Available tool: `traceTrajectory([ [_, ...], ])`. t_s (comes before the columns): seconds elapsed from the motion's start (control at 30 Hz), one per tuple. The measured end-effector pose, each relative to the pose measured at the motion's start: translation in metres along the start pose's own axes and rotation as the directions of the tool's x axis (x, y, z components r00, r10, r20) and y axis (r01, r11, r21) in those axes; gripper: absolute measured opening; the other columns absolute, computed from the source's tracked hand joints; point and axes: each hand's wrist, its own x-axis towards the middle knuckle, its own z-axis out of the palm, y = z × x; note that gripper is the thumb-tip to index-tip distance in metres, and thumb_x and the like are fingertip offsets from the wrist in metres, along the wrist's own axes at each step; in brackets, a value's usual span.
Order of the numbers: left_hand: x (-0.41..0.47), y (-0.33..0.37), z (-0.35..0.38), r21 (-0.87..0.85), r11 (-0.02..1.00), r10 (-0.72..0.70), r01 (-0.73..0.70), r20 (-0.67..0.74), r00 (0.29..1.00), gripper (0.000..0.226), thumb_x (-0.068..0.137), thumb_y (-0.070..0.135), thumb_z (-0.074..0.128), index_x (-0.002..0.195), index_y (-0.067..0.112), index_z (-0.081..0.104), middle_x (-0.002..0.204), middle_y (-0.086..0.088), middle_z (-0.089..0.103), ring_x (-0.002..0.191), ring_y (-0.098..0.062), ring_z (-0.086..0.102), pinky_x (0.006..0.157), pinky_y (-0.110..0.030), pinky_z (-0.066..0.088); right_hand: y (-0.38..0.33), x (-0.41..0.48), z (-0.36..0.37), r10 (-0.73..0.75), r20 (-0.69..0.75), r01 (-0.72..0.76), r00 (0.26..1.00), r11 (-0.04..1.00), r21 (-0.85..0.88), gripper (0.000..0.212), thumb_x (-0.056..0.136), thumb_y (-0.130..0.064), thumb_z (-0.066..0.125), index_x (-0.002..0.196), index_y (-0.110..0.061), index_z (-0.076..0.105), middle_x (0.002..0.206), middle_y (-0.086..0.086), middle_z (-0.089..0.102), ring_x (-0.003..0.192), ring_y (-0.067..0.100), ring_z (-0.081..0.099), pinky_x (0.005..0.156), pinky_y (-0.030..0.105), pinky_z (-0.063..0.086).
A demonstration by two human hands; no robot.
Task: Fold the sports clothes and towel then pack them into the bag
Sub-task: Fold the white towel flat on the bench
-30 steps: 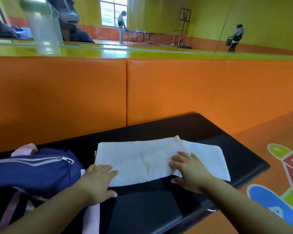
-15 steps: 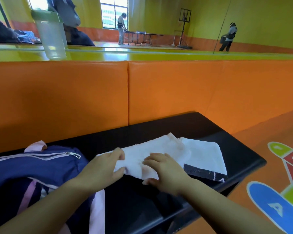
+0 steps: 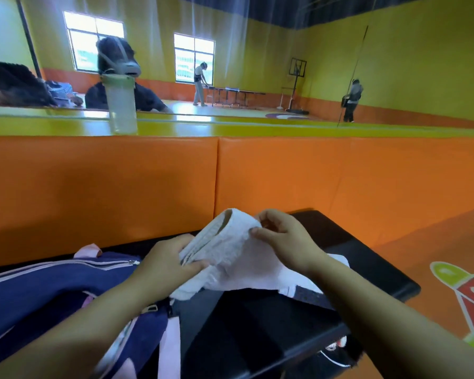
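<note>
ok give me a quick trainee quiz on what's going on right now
1. True or false: the left hand and the right hand both grip the folded white towel.
2. Pick one: the navy bag lies (A) on the person's left of the towel, (B) on the person's right of it, (C) on top of the orange padding.
3. Fill the gap: the towel is held up above the ____ bench.

Key: 1 true; 2 A; 3 black.
</note>
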Motion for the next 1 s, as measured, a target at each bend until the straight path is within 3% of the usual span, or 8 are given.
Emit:
traceTrajectory([
  [0.17, 0.009, 0.032, -0.043, 0.022, 0.994, 0.104, -0.103, -0.025, 0.994, 0.007, 0.082, 0.025, 0.071, 0.086, 0.031, 0.069, 0.089, 0.022, 0.066, 0.081, 0.001, 0.061, 0.069, -0.021, 0.045, -0.022, 0.002, -0.028, 0.064, 0.025, -0.067, 0.998, 0.992, 0.107, 0.011, 0.084, -0.018, 0.064, 0.077, -0.026, 0.061, 0.069, -0.009, 0.056, 0.053, 0.002, 0.049, 0.055, 0.023, 0.035],
  [0.3, 0.014, 0.069, -0.071, 0.136, 0.966, 0.225, -0.22, -0.026, 0.974, 0.005, 0.082, 0.035, 0.066, 0.085, 0.034, 0.07, 0.086, 0.02, 0.069, 0.084, 0.004, 0.06, 0.07, -0.018, 0.045, -0.048, -0.006, -0.043, -0.008, 0.086, -0.009, 0.996, 0.981, 0.195, 0.014, 0.078, -0.019, 0.07, 0.09, -0.027, 0.069, 0.088, 0.006, 0.07, 0.079, 0.029, 0.066, 0.07, 0.039, 0.055],
  [0.37, 0.015, 0.09, -0.082, 0.167, 0.949, 0.273, -0.267, -0.014, 0.962, 0.005, 0.082, 0.031, 0.068, 0.081, 0.036, 0.069, 0.085, 0.019, 0.069, 0.083, 0.005, 0.06, 0.07, -0.017, 0.044, -0.065, -0.011, -0.053, -0.08, 0.112, 0.059, 0.991, 0.983, 0.176, 0.009, 0.084, -0.009, 0.069, 0.091, -0.014, 0.069, 0.086, 0.006, 0.071, 0.078, 0.021, 0.066, 0.071, 0.034, 0.055],
  [0.53, 0.005, 0.134, -0.115, 0.124, 0.943, 0.312, -0.309, 0.001, 0.95, 0.018, 0.068, 0.025, 0.081, 0.078, 0.035, 0.07, 0.083, 0.023, 0.07, 0.079, 0.009, 0.062, 0.065, -0.006, 0.044, -0.107, -0.021, -0.077, -0.163, 0.111, 0.143, 0.98, 0.976, 0.163, 0.018, 0.087, 0.0, 0.061, 0.074, -0.013, 0.062, 0.056, -0.016, 0.062, 0.051, -0.006, 0.053, 0.052, 0.007, 0.038],
  [0.63, -0.004, 0.141, -0.131, 0.105, 0.961, 0.241, -0.255, 0.131, 0.962, 0.029, 0.062, 0.019, 0.085, 0.086, 0.028, 0.072, 0.088, 0.021, 0.071, 0.08, 0.005, 0.066, 0.072, -0.013, 0.05, -0.117, -0.023, -0.084, -0.125, 0.099, 0.099, 0.987, 0.967, 0.233, 0.022, 0.087, 0.0, 0.061, 0.068, -0.009, 0.056, 0.05, -0.012, 0.053, 0.043, 0.001, 0.043, 0.045, 0.014, 0.031],
  [0.73, -0.005, 0.133, -0.131, 0.208, 0.961, 0.143, -0.184, 0.198, 0.97, 0.027, 0.065, 0.021, 0.084, 0.088, 0.028, 0.071, 0.087, 0.014, 0.073, 0.079, -0.001, 0.067, 0.075, -0.024, 0.053, -0.107, -0.015, -0.081, -0.071, 0.093, 0.058, 0.993, 0.989, 0.134, 0.032, 0.086, -0.007, 0.065, 0.061, -0.009, 0.046, 0.049, -0.005, 0.039, 0.041, 0.009, 0.034, 0.041, 0.019, 0.025],
  [0.87, 0.012, 0.119, -0.114, 0.389, 0.907, 0.142, -0.158, 0.072, 0.987, 0.017, 0.073, 0.025, 0.078, 0.085, 0.028, 0.067, 0.087, 0.013, 0.065, 0.08, -0.002, 0.058, 0.061, -0.018, 0.039, -0.089, 0.003, -0.068, 0.024, 0.068, -0.018, 0.997, 0.997, -0.08, 0.015, 0.086, -0.015, 0.069, 0.079, -0.008, 0.058, 0.06, 0.003, 0.057, 0.047, 0.01, 0.06, 0.041, 0.022, 0.045],
  [1.0, 0.029, 0.12, -0.111, 0.436, 0.873, 0.318, -0.22, -0.165, 0.934, 0.013, 0.081, 0.02, 0.071, 0.094, 0.018, 0.067, 0.09, 0.004, 0.06, 0.083, -0.017, 0.057, 0.062, -0.014, 0.037, -0.077, 0.021, -0.063, -0.029, -0.118, 0.034, 0.993, 0.999, 0.037, 0.014, 0.085, -0.009, 0.069, 0.076, -0.012, 0.058, 0.069, 0.008, 0.059, 0.054, 0.013, 0.062, 0.057, 0.032, 0.052],
])
